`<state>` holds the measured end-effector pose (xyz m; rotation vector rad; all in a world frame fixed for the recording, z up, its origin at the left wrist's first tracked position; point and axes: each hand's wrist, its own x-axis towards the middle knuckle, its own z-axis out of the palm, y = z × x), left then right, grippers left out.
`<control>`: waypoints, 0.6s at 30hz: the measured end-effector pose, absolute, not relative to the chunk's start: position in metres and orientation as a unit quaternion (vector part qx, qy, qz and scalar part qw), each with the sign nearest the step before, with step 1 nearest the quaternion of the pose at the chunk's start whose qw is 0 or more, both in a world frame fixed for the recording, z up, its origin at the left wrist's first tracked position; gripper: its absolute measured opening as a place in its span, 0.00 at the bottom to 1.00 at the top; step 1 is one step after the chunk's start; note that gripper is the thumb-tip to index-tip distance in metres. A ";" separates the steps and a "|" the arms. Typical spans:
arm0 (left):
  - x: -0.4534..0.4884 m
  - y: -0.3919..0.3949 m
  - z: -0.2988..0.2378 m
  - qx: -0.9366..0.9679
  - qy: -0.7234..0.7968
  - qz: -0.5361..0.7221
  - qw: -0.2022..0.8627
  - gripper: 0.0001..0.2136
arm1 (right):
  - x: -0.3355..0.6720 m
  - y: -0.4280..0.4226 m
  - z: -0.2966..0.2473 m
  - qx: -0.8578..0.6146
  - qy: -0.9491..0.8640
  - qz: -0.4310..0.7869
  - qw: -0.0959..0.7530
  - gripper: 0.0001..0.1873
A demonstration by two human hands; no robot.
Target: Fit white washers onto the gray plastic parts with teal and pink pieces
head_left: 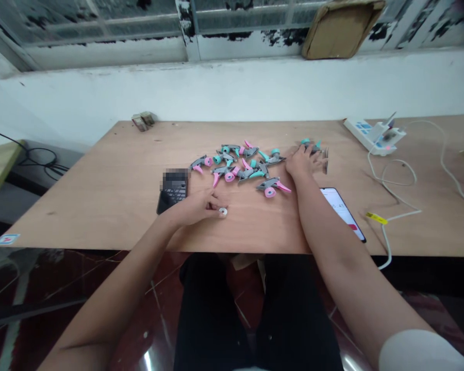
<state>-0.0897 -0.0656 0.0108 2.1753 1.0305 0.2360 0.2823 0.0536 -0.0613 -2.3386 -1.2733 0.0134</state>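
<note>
A heap of several grey spray-trigger heads (239, 164) with pink or teal collars and levers lies in the middle of the plywood table (100, 196). My left hand (199, 206) rests on the table near its front, fingers pinched on a small white ring (223, 211). My right hand (303, 161) reaches to the heap's right end, fingers spread over a teal-collared trigger head (311, 145); whether it grips it is unclear. One pink-collared trigger head (272, 187) lies apart, between my two hands.
A black calculator (172, 191) lies left of my left hand. A phone (342, 211) with a lit screen lies under my right forearm. A white power strip (373, 135) with cables sits at the back right. A small brown object (143, 120) is at the far edge.
</note>
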 end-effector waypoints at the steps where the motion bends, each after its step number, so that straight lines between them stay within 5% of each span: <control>1: -0.090 -0.065 0.010 0.843 0.397 0.095 0.352 0.16 | 0.279 0.051 -0.061 -0.850 -0.467 0.000 0.244 0.34; 18: -0.082 -0.061 0.004 0.799 0.408 0.103 0.429 0.14 | 0.263 0.029 -0.049 -0.829 -0.482 0.025 0.284 0.24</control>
